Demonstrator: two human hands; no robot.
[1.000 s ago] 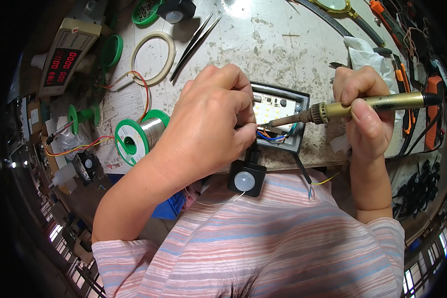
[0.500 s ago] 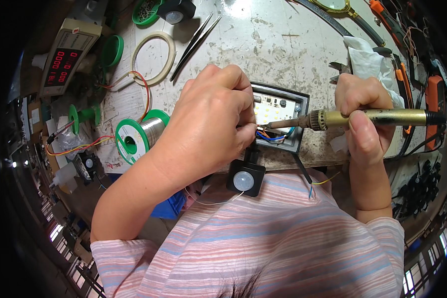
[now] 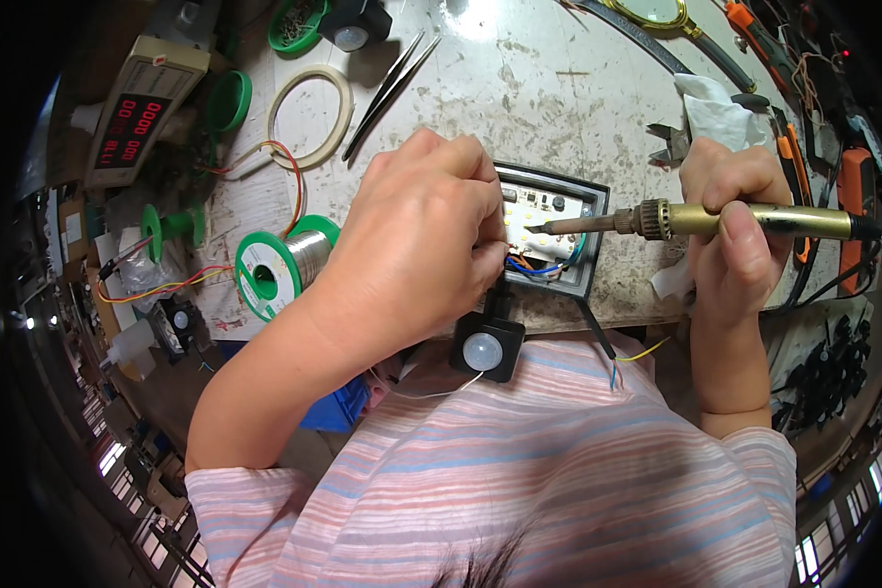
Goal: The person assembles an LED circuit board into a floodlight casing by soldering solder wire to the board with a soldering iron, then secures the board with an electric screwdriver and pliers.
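My right hand (image 3: 740,265) grips a gold-coloured soldering iron (image 3: 691,220), its dark tip pointing left over the white LED board (image 3: 534,208). That board sits in a black rectangular lamp housing (image 3: 598,230) at the table's near edge. Blue, orange and other thin wires (image 3: 537,269) lie along the housing's near side. My left hand (image 3: 416,211) is at the housing's left end, thumb and fingertips pinched together; what they pinch is hidden. A black motion sensor (image 3: 483,353) with a white dome hangs below, and a cable (image 3: 596,328) with bare-ended wires leaves the near right corner.
To the left stand a solder spool (image 3: 269,274) and a power supply (image 3: 137,113) with red digits. Beyond my hands lie a tape roll (image 3: 309,116), tweezers (image 3: 387,96) and a green dish of small parts (image 3: 297,24). Pliers (image 3: 664,144) and white tissue (image 3: 715,113) lie at right.
The soldering iron's tip has lifted off the wires by my left fingers and moved right and away over the board. My right hand has shifted right; my left hand has stayed nearly still.
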